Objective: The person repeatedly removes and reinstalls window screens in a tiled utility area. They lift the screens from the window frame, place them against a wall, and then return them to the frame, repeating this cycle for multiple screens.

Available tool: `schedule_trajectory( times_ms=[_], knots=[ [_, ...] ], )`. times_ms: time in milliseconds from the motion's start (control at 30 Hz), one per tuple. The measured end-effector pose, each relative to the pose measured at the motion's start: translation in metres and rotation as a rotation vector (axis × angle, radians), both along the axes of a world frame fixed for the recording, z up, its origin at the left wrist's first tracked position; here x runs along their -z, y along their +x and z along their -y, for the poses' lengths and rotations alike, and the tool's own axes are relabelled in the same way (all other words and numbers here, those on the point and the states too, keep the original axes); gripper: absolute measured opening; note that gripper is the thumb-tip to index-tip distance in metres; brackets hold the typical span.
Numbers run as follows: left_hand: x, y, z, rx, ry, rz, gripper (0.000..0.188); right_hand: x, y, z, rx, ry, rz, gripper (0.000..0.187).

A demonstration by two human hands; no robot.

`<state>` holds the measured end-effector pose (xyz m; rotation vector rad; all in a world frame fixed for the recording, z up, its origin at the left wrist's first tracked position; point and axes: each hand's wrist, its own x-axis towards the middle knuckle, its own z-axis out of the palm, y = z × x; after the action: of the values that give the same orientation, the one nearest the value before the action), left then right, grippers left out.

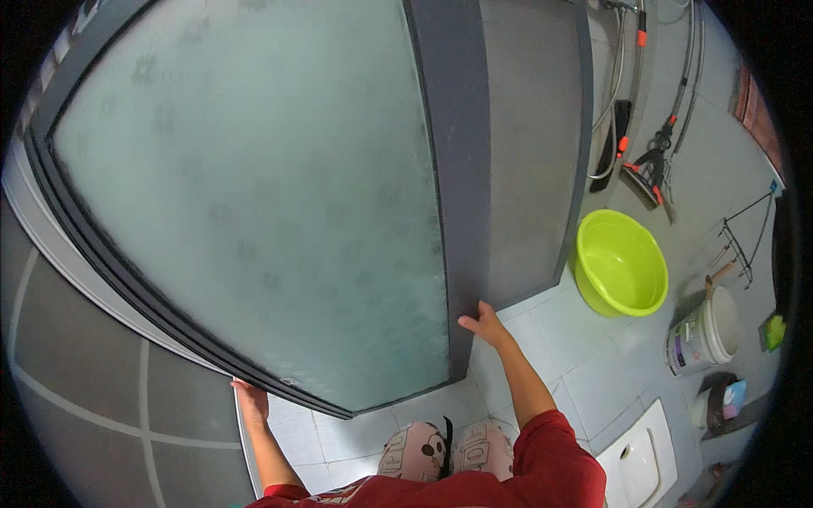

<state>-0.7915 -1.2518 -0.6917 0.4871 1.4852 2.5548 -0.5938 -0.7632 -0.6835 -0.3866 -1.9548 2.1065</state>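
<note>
A large frosted glass door panel (pixel 254 178) in a dark grey frame fills the middle and left of the view. My right hand (pixel 486 325) grips the right upright (pixel 461 212) of that frame near its lower end; the thumb lies across the front and the other fingers are mostly hidden behind the edge. Lower left, my left hand (pixel 252 403) is closed at the dark layered door frame (pixel 199 343), beside a pale edge strip. Part of its fingers cannot be seen. A second, greyish panel (pixel 529 152) stands behind, to the right of the upright.
Right of the panels, a lime green basin (pixel 622 262) sits on the tiled floor (pixel 584 351). Beyond it are a white bucket (pixel 703 334), a squat toilet (pixel 639 461), a wire rack (pixel 738 245) and a squeegee mop (pixel 650 173). A shower hose (pixel 616 102) hangs beside the second panel.
</note>
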Motion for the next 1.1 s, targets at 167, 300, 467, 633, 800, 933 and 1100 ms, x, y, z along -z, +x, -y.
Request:
schedule_trajectory(
  times_ms=[167, 300, 467, 633, 800, 933, 1100],
  knots=[
    [0.044, -0.007, -0.02, -0.299, -0.189, -0.045, 0.066, 0.071, -0.011, 0.016, 0.299, 0.002, -0.254, 0.048],
    [0.03, 0.003, -0.038, -0.42, -0.113, 0.046, 0.068, 0.061, -0.011, 0.021, 0.406, 0.014, -0.321, 0.046],
    [-0.011, 0.029, -0.039, -0.395, -0.132, 0.112, 0.076, 0.005, 0.024, 0.017, 0.406, 0.036, -0.313, 0.046],
    [-0.119, 0.047, -0.054, -0.277, -0.17, 0.108, 0.069, -0.103, 0.084, 0.018, 0.531, -0.017, -0.224, 0.033],
    [-0.299, 0.091, -0.086, -0.164, -0.233, 0.076, 0.065, -0.268, 0.16, 0.036, 0.656, 0.015, -0.166, 0.024],
    [-0.397, 0.111, -0.087, -0.134, -0.244, 0.191, 0.068, -0.359, 0.214, 0.065, 0.745, 0.053, -0.146, 0.025],
    [-0.54, 0.142, -0.131, 0.017, -0.267, 0.116, 0.069, -0.476, 0.264, 0.074, 0.889, -0.027, -0.137, 0.033]
  ],
)
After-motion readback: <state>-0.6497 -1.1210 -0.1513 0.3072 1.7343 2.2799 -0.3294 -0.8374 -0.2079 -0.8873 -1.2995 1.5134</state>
